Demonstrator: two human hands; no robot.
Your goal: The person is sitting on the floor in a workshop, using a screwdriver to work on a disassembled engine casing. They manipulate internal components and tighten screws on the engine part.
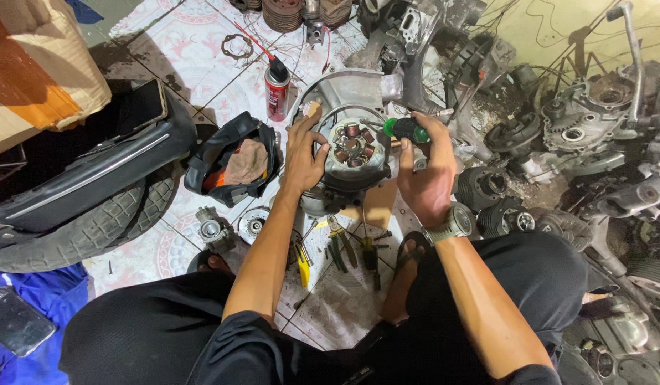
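Gripping a screwdriver (407,130) by its green-and-black handle, our right hand (424,178) is closed around it, the tool lying sideways with its tip toward the stator (353,145). Our left hand (303,153) rests open on the stator's left edge, fingers spread against the round plate with its copper coils. The stator sits in a grey engine case (351,89) on the tiled floor (187,50), between our knees and the heap of engine parts (579,121) to the right. Below the hands, pliers (337,246) and small tools lie on the floor. A red spray can (276,89) stands just left of the case, and beside it a black pouch (234,164) holds a rag. Farther left lies a tyre (88,228).
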